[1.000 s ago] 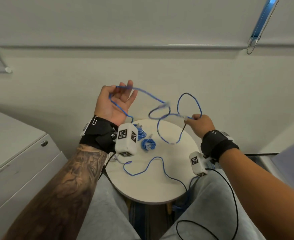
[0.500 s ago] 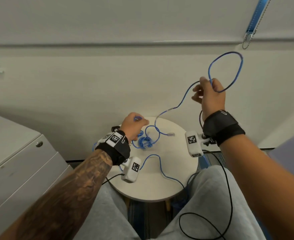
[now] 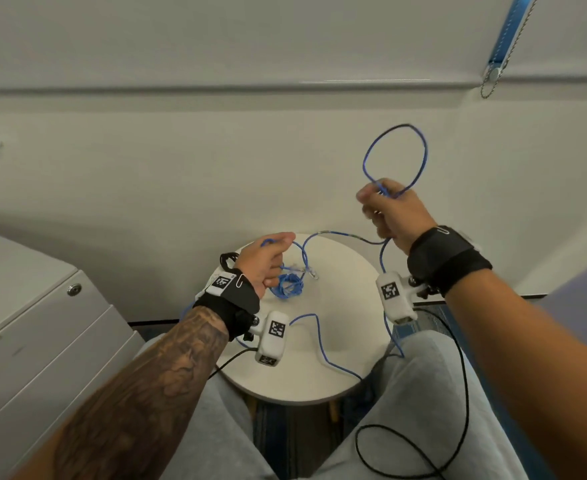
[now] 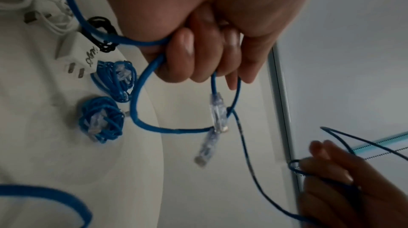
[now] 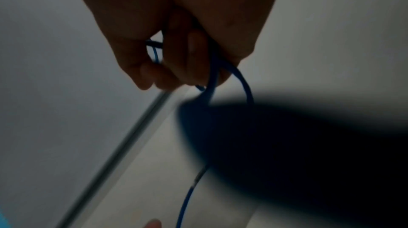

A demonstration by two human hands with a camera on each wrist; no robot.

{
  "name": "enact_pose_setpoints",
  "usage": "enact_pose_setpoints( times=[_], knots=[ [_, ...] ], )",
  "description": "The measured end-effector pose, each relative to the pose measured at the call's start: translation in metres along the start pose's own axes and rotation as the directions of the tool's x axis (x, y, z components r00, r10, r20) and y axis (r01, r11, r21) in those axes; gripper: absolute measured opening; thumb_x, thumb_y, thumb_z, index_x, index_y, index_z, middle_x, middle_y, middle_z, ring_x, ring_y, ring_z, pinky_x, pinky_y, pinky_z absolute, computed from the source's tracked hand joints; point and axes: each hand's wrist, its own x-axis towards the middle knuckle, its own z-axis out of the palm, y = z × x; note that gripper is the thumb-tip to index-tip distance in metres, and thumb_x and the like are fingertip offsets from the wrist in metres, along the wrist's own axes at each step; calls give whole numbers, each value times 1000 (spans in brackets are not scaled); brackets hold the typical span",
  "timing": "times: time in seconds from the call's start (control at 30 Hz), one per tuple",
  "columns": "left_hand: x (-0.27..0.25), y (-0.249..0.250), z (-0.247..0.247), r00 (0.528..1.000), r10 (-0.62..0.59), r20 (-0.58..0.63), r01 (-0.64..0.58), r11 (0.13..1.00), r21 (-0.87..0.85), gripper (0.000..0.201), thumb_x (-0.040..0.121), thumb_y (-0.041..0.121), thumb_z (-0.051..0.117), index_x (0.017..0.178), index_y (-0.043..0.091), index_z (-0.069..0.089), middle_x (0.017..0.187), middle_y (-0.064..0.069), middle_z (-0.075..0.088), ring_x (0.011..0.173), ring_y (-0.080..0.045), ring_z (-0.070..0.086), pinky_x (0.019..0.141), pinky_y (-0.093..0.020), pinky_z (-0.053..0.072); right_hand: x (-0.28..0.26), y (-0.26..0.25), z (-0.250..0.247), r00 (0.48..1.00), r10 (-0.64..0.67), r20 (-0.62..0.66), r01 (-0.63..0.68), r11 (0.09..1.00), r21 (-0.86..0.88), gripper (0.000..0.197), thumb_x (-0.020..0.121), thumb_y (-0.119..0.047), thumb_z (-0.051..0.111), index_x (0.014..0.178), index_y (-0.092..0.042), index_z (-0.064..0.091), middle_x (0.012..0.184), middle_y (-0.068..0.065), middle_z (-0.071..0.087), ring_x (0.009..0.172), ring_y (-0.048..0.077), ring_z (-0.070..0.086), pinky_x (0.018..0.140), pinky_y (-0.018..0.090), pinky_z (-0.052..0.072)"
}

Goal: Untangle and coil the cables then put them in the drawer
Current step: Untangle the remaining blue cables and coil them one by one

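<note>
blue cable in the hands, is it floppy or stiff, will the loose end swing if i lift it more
Likely floppy but springy: the blue cable holds an open loop above the right hand. Below the left hand its clear plug dangles, so it would probably swing.

Round desk (image 3: 337,382) sits btwn the person's knees, wall behind it. Drawer cabinet (image 3: 36,341) stands to the left of desk. Two coiled cable bundles (image 4: 103,120) lie on the desk's far-left part, next to a plug adapter (image 4: 75,53). Left hand (image 3: 264,265) is over that far-left edge; right hand (image 3: 396,216) is higher, off to the right. Loose cable (image 3: 319,344) runs across the desk's near side and hangs over the front-right edge.
</note>
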Motion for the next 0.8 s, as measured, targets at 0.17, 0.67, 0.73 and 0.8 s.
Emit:
enact_pose_setpoints(
  times=[0.17,0.67,0.73,0.8],
  knots=[
    [-5,9,9,993,-5,120,17,995,-103,17,100,17,48,95,14,64,48,8,20,37,-6,13,42,-18,11,-8,8,24,987,0,160,52,945,-321,12,93,-6,62,104,-3,67,99,6,73,46,-3,52,42,8,35],
    [-9,45,-7,995,98,-16,-92,845,-528,16,97,21,49,89,17,62,45,7,20,33,-7,16,37,-19,15,3,45,14,941,273,200,11,566,-824,15,96,-32,63,94,-17,64,88,4,62,84,24,57,77,29,41],
    [-11,51,-13,993,117,-24,-111,829,-548,17,97,22,49,88,17,63,45,7,21,33,-7,16,37,-19,15,12,47,1,959,279,55,-104,526,-844,20,98,-30,59,100,-11,64,93,9,61,86,26,56,77,29,40],
    [-13,56,-20,992,126,-13,-115,849,-516,18,96,27,51,87,18,64,45,8,21,33,-7,16,38,-19,13,16,44,-7,958,285,-10,-184,591,-786,19,99,-27,58,98,-8,59,91,11,59,76,26,54,68,28,40]
  ],
)
